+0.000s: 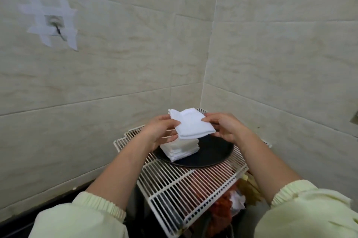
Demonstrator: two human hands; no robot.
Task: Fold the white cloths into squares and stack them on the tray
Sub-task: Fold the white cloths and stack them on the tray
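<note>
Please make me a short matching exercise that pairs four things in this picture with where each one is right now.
Things:
1. folded cloth
2. stack of folded cloths
3. dark round tray
4. taped hook

Places:
A. on the wire rack
B. on the left wall
C. held in the air between left hand and right hand
D. on the tray's left part

Pairs: 1-C, 2-D, 3-A, 4-B

No text, label, brand, number or sign can be read anywhere here.
</note>
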